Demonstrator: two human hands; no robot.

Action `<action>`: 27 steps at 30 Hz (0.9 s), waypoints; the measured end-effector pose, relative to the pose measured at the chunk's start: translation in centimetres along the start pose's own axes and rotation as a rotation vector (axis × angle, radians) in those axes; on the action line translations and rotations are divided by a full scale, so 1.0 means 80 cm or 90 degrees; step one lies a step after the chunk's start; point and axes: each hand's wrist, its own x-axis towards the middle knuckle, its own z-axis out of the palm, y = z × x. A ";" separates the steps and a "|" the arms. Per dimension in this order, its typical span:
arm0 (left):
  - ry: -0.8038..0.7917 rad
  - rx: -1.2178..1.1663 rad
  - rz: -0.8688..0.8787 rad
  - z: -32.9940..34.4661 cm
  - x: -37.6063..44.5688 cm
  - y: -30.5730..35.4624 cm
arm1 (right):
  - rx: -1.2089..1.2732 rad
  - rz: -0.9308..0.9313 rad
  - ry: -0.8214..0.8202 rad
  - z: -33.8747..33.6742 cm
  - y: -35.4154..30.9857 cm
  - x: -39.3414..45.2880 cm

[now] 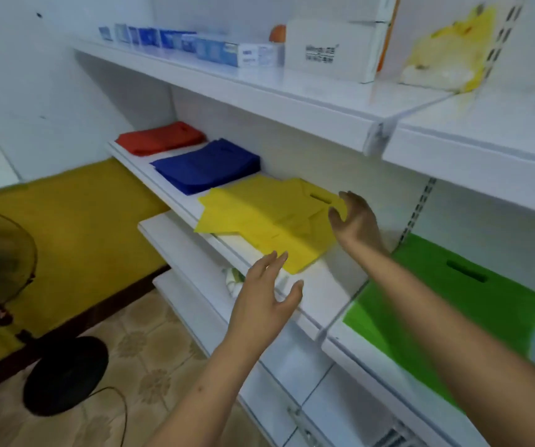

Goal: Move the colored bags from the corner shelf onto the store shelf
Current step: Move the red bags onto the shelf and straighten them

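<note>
Both hands are reaching toward the yellow bags (269, 217), and neither is holding anything. The left hand (264, 296) is hanging spread and loose, fingers straight, its fingertips just at the near corner of the stack, though the motion blur is making it hard to tell whether they are touching it. The right hand (355, 221) is hovering at the stack's right edge, fingers slightly curved and apart, close beside the cut-out handle; contact there is also unclear. The yellow bags are lying flat on the middle shelf (317, 295), somewhat fanned, their long axis running from the near front edge back toward the wall, so the stack is sitting between the two hands, ahead and slightly left of the right one. The right hand is looking nearer to a hold on it. Farther left along the same shelf, the blue bags (208, 169) and the red bags (161, 137) are lying in separate piles, well apart from both hands. To the right, past the shelf joint, a green bag (446, 301) is lying flat on the adjoining shelf (372, 372), partly covered by the right forearm. Something pale is peeking from under the yellow stack near the left hand, too small to identify, and the boxes (221, 50) on the upper shelf are too blurred to read.
</note>
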 end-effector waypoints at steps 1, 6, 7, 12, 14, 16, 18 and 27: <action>0.014 -0.005 -0.010 -0.024 0.013 -0.018 | 0.007 -0.002 -0.020 0.024 -0.026 0.014; 0.053 0.038 -0.050 -0.144 0.073 -0.104 | 0.028 -0.065 -0.056 0.139 -0.145 0.081; 0.061 0.050 -0.060 -0.167 0.086 -0.122 | 0.039 -0.070 -0.065 0.161 -0.169 0.093; 0.118 0.076 -0.118 -0.255 0.154 -0.213 | 0.078 -0.101 -0.121 0.280 -0.267 0.163; 0.123 0.084 -0.131 -0.277 0.184 -0.247 | 0.086 -0.116 -0.133 0.327 -0.297 0.196; 0.125 0.102 -0.134 -0.297 0.218 -0.283 | 0.099 -0.114 -0.147 0.373 -0.325 0.233; 0.121 0.117 -0.135 -0.316 0.255 -0.318 | 0.119 -0.102 -0.160 0.419 -0.350 0.273; 0.117 0.166 -0.190 -0.437 0.442 -0.476 | 0.071 -0.033 -0.224 0.601 -0.430 0.456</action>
